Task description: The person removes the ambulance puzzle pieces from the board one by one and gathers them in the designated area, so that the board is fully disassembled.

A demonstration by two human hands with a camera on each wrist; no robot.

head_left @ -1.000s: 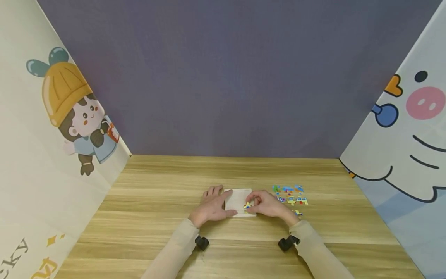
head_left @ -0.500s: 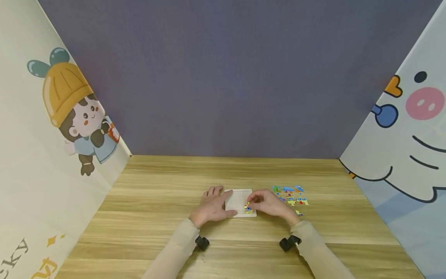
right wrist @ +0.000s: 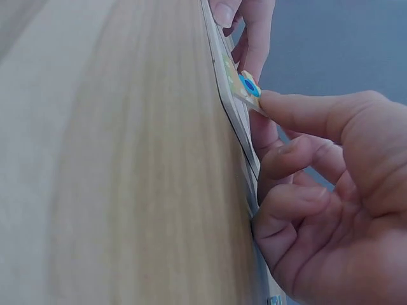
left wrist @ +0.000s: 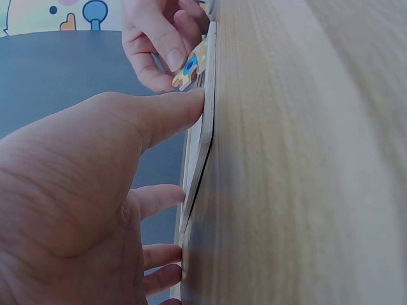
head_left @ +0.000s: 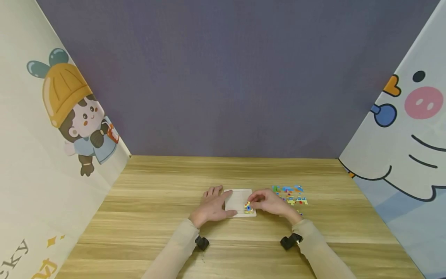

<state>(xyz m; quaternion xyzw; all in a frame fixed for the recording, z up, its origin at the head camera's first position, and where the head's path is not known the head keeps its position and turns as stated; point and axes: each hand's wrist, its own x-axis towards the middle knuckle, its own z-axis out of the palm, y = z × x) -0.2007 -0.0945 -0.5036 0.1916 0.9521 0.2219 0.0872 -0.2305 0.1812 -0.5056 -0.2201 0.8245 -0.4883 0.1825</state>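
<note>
A shallow white puzzle tray (head_left: 237,199) lies on the wooden table. My left hand (head_left: 210,206) spreads over its left side, with the thumb on the near edge and a finger on the far left corner. Between the thumb and a finger of my right hand (head_left: 270,203) is a colourful jigsaw piece (left wrist: 189,66) with a blue round spot. The piece is tilted over the tray's near right corner, as the right wrist view also shows. Part of it is hidden by the fingers.
Several loose jigsaw pieces (head_left: 296,200) lie on the table to the right of the tray, some behind my right hand. A dark panel (head_left: 230,85) rises at the table's back edge, with printed panels (head_left: 400,155) on both sides.
My right hand has shifted slightly to the right, and the jigsaw piece has turned a little in its fingers. My left hand stays where it was on the tray.
</note>
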